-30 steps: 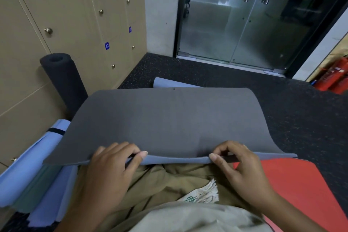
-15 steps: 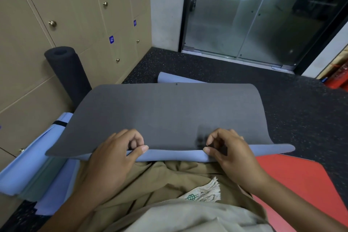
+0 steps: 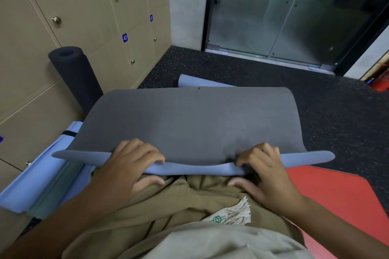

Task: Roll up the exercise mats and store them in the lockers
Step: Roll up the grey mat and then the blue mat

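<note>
A: We're looking straight down at the grey mat (image 3: 189, 124), grey face up, its pale blue underside showing along the near edge, which is folded over into the start of a roll

B: And both hands are on that edge. The left hand (image 3: 128, 166) has its fingers curled over the top of the fold and the thumb tucked underneath, so it's gripping the mat

A: Same story on the other side: the right hand (image 3: 267, 172) has bent fingers (image 3: 261, 151) digging into the grey face, thumb below the blue lip, pinching the fold

B: The mat sits across the person's lap, over khaki clothing (image 3: 179, 202), and its far end runs out along the dark speckled floor (image 3: 326, 101), where a blue end (image 3: 189, 81) peeks out beyond it

A: Over on the left, a black rolled mat (image 3: 73, 73) stands upright, leaning against the beige lockers (image 3: 69, 0)

B: Doors all closed there, brass knobs, blue number tags, one reads 42

A: Below that roll, light blue mats (image 3: 37, 181) lie beside the lockers with a greenish one among them, a black strap across one blue piece

B: And a red mat (image 3: 328, 195) lies flat at the right, touching the near corner of the grey one. Frosted glass doors (image 3: 284, 12) close off the far side of the room
</note>
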{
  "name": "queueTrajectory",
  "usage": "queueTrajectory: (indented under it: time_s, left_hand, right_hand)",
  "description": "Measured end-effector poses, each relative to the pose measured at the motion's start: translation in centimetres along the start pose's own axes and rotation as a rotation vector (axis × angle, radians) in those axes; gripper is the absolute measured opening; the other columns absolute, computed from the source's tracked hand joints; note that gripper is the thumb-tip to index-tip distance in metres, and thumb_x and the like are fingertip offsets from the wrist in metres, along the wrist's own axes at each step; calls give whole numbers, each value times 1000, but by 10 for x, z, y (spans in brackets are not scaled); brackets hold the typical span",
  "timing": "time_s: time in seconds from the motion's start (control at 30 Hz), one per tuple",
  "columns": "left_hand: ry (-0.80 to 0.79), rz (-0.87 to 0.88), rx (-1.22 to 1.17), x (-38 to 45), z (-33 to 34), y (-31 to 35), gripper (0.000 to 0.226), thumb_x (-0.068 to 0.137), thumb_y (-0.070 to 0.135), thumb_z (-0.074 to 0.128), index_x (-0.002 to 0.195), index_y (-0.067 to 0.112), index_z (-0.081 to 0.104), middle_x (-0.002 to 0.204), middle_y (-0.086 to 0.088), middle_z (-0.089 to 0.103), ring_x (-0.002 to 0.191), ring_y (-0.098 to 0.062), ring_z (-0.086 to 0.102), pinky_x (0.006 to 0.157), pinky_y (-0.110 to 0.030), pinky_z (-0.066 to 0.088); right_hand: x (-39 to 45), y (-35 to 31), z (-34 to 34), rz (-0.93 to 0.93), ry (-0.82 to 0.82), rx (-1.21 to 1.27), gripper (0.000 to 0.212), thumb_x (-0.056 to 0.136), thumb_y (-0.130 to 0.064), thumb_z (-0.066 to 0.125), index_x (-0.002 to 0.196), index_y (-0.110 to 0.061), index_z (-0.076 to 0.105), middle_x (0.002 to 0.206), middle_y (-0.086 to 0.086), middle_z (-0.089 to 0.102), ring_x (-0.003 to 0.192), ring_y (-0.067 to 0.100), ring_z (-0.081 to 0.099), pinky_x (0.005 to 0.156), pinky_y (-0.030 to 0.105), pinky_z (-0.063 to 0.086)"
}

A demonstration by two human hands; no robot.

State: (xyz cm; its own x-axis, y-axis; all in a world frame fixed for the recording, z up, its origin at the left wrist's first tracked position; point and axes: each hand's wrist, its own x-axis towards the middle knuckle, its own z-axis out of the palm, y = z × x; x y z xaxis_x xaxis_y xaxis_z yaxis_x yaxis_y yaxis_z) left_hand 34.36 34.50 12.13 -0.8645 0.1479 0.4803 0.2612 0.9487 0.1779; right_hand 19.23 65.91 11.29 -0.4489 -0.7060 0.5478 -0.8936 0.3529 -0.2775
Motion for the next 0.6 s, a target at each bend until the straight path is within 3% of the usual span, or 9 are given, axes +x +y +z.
queueTrajectory:
  time_s: [0.13, 0.3, 0.47, 0.6]
  left_hand:
    - [9, -20, 19, 3, 1, 1, 34, 89, 53, 58, 91, 22, 69, 92, 13, 63, 89, -10, 48, 82, -25, 30]
    - [57, -94, -2, 5, -1, 8, 29, 89, 49, 59, 81, 22, 67, 83, 16, 61, 86, -10, 48, 81, -26, 30]
    - [127, 7, 123, 5, 1, 8, 35, 101, 37, 55, 81, 12, 71, 80, 4, 64, 75, -23, 55, 73, -36, 39]
    - [151, 98, 259, 7, 1, 4, 37, 105, 31, 58, 81, 6, 71, 78, -3, 64, 66, -26, 53, 62, -40, 44]
  right_hand:
    - [6, 2, 0, 12, -63, 23, 43, 87, -63, 68, 95, -23, 55, 95, -13, 54, 88, 13, 46, 78, 28, 29]
    - [10, 5, 4, 67, -102, 25, 52, 89, -73, 58, 90, -21, 52, 85, -10, 50, 79, 13, 42, 73, 28, 31]
    - [17, 9, 8, -42, -45, -68, 48, 96, -67, 49, 89, -20, 51, 78, -5, 55, 74, 14, 42, 71, 25, 27]
    - [22, 14, 14, -121, 12, -101, 46, 101, -61, 47, 87, -17, 54, 72, 0, 59, 71, 16, 43, 68, 30, 34]
